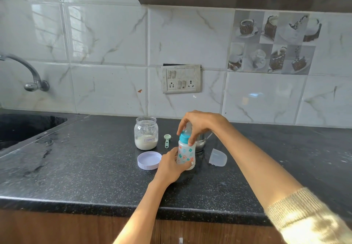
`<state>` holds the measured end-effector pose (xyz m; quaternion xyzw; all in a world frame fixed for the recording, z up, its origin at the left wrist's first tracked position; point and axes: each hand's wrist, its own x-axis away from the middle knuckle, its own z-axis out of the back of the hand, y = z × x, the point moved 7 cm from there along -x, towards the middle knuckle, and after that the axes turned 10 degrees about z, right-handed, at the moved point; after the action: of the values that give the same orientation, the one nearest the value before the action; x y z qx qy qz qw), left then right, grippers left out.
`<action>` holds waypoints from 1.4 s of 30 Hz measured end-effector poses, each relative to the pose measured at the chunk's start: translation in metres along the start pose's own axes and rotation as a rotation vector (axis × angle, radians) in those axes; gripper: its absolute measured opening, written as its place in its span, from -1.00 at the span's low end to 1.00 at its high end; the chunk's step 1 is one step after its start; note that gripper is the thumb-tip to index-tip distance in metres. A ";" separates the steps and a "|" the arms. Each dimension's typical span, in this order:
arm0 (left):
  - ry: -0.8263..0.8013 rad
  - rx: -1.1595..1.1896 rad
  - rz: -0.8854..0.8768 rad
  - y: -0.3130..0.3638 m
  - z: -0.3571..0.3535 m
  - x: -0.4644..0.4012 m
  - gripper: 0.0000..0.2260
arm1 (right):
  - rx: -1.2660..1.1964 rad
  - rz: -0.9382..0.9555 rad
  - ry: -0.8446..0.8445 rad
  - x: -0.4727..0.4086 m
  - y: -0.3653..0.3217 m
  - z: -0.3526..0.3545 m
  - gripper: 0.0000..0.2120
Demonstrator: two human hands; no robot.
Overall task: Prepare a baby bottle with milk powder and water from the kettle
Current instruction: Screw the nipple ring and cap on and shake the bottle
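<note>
The baby bottle (185,153) is standing upright on the black counter (95,177), well in from the front edge and roughly midway along it, its long axis running vertical and its teat end pointing straight up. The left hand (170,164) is wrapping the lower body from the left side, fingers curled closed around it, steadying the base against the surface. The right hand (198,123) is coming down from above, its fingertips (191,142) pinching the blue collar (184,136) at the neck, so the twist that seems to be in hand is turning about that vertical axis; whether the collar is being tightened or loosened cannot be told. Just behind the bottle a steel kettle (201,142) is mostly hidden by the right hand. Toward the back edge, the open powder jar (146,133) is standing to the left, the green scoop (167,140) between it and the bottle, the jar's lid (149,160) lying nearer the front, and the clear cap (218,157) lying to the right.
</note>
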<state>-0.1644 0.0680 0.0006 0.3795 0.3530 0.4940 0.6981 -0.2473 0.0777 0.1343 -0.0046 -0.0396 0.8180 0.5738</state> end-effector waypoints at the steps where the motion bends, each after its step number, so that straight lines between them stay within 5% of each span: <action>1: 0.001 0.004 0.000 0.000 0.000 0.000 -0.48 | 0.017 -0.024 -0.016 -0.001 0.000 0.000 -0.60; 8: -0.001 0.020 0.012 0.000 0.000 0.000 -0.50 | 0.248 -0.210 0.118 -0.008 -0.002 0.000 -0.36; 11: 0.000 0.009 0.015 -0.001 0.000 0.001 -0.47 | 0.057 -0.268 0.188 0.002 0.007 0.003 -0.25; 14: -0.005 0.003 0.005 0.000 0.000 0.000 -0.46 | -0.130 -0.214 0.051 0.007 0.013 0.001 -0.17; 26: -0.015 -0.006 0.034 -0.001 -0.001 0.001 -0.45 | -0.333 0.067 0.018 -0.003 0.027 -0.013 -0.55; 42: -0.021 0.001 0.059 -0.002 -0.001 0.000 -0.45 | -0.557 0.155 0.046 -0.005 0.038 -0.005 -0.49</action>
<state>-0.1641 0.0677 -0.0012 0.3953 0.3346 0.5099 0.6869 -0.2807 0.0602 0.1268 -0.1837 -0.2493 0.8168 0.4868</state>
